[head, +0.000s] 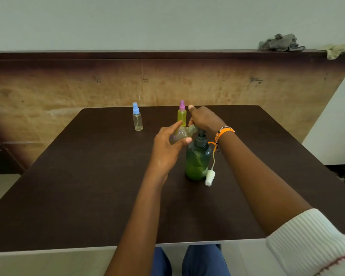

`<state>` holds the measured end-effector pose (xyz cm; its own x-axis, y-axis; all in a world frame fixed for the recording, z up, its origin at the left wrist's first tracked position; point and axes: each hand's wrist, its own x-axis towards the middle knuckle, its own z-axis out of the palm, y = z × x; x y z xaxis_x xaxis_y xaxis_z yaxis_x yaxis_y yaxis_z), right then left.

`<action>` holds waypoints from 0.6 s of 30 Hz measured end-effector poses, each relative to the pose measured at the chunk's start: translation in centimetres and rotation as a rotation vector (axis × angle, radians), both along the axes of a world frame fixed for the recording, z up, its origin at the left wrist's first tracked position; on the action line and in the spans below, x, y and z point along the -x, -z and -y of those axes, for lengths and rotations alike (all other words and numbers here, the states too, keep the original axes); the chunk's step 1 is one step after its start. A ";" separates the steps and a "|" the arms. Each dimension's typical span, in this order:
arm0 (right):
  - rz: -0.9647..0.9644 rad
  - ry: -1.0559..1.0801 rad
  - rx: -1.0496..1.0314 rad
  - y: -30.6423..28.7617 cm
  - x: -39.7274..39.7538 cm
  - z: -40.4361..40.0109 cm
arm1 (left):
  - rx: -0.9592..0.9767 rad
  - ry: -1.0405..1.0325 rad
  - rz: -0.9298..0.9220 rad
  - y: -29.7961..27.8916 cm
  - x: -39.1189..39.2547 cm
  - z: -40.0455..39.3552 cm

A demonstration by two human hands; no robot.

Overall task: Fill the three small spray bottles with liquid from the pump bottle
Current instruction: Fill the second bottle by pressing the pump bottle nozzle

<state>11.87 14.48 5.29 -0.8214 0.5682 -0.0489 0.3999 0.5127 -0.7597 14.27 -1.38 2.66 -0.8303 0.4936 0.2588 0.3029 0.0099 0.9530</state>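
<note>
An uncapped spray bottle (pixel 181 134) was gripped tilted in the curled left hand (pixel 167 148), its neck held at the green pump bottle (pixel 197 158) spout while the right hand (pixel 202 118), fingers partly hidden, rested on the pump; pressing seemed due next.

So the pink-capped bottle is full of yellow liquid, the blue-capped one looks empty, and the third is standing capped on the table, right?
Not quite. The head view shows the third bottle uncapped and tilted in the left hand at the pump bottle, its white cap lying on the table. The pink-capped bottle and blue-capped one are as you say.
</note>
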 end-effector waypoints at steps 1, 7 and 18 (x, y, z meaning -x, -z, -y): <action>0.009 -0.019 0.005 -0.2 0.0 0.0 | 0.005 -0.003 -0.008 -0.1 0.0 0.0; 0.005 0.042 -0.018 0.6 -0.3 0.2 | 0.056 -0.003 -0.031 0.0 0.3 -0.1; -0.041 0.009 0.078 -0.3 -0.2 0.5 | -0.042 -0.071 0.047 -0.2 0.4 0.0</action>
<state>12.10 14.01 5.60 -0.8186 0.5713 -0.0596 0.3718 0.4480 -0.8131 13.90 -1.35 2.82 -0.8746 0.4226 0.2378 0.2578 -0.0102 0.9661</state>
